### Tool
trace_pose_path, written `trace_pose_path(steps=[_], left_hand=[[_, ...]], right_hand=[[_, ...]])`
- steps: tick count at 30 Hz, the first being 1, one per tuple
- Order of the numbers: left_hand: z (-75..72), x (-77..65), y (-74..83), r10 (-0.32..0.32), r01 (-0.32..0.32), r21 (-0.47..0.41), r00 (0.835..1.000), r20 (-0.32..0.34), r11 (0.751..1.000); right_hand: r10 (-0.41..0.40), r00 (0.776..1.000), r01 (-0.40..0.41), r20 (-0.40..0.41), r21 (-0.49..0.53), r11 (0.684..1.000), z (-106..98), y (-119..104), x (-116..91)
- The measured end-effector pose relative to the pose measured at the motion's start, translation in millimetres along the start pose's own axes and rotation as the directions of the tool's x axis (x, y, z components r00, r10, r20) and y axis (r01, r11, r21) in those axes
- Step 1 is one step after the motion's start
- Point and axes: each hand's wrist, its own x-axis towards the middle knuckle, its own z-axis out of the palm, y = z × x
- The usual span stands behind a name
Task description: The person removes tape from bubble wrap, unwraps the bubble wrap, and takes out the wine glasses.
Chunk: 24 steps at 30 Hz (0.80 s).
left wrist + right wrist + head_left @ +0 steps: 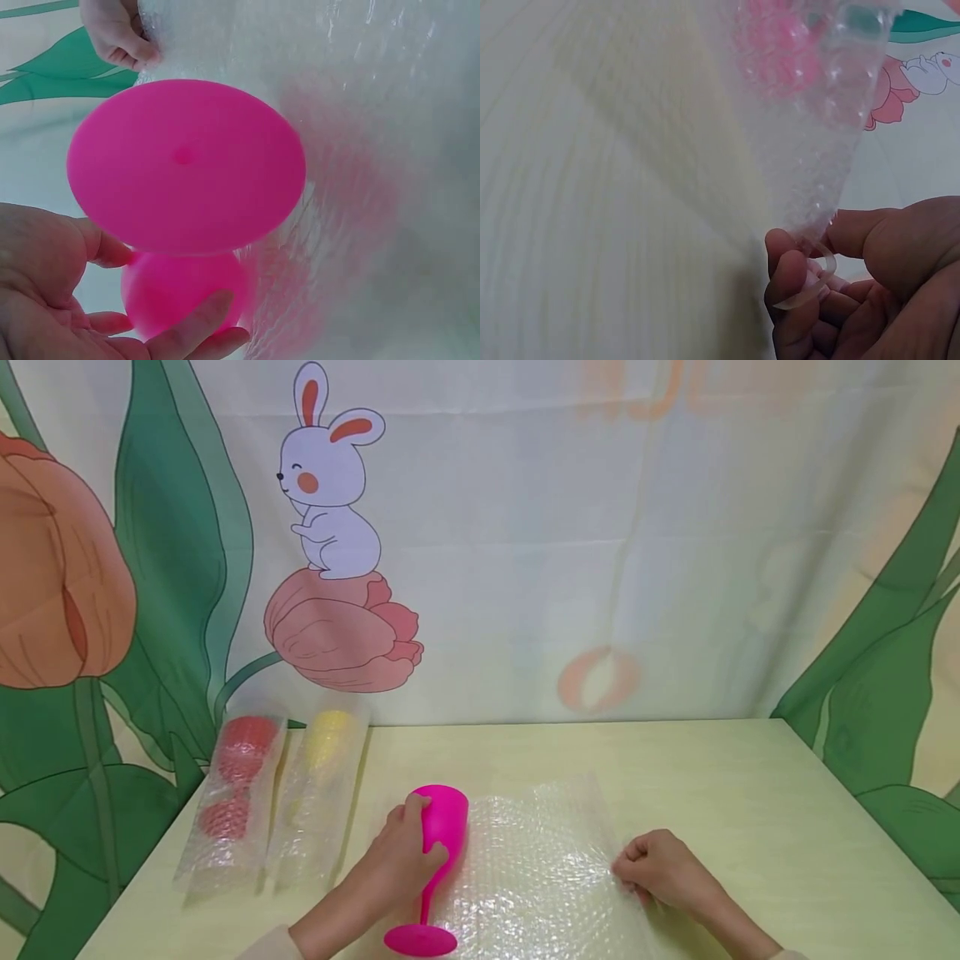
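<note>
My left hand (401,864) grips the bowl of a bright pink goblet (447,818), thumb on the near side and fingers round the far side. The goblet's round foot (187,165) faces the left wrist camera, and in the head view its stem runs down toward the near edge. It overlaps the left part of a clear bubble wrap sheet (536,868) on the table. My right hand (667,872) pinches that sheet's right edge between thumb and fingers. In the right wrist view a thin clear strip (826,274) curls across the fingers, beside the raised wrap corner (802,202).
At the table's left lie two bubble-wrapped bundles, one with a red item (243,747) inside and one with a yellow item (326,739). Behind the pale table (712,768) hangs a printed cloth (487,527) with a rabbit and tulips.
</note>
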Motion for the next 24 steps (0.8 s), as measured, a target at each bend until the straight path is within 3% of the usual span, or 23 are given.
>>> trace_pose_path(steps=[12,20,24], left_hand=[[7.9,-1.6,-5.3,0.019,-0.015,0.050,0.996,-0.082,0.999],[4.2,6.3,-13.1,-0.033,0.025,-0.128,0.998,-0.059,0.992],[-0.2,9.7,-18.1,-0.050,0.044,-0.139,0.998,-0.043,0.989]], right_hand=[[-0.080,0.995,0.071,-0.056,-0.155,0.985,4,0,1],[-0.082,0.994,0.068,-0.068,-0.191,0.979,6,-2,0],[-0.092,0.994,0.081,-0.054,-0.188,0.979,5,-3,1]])
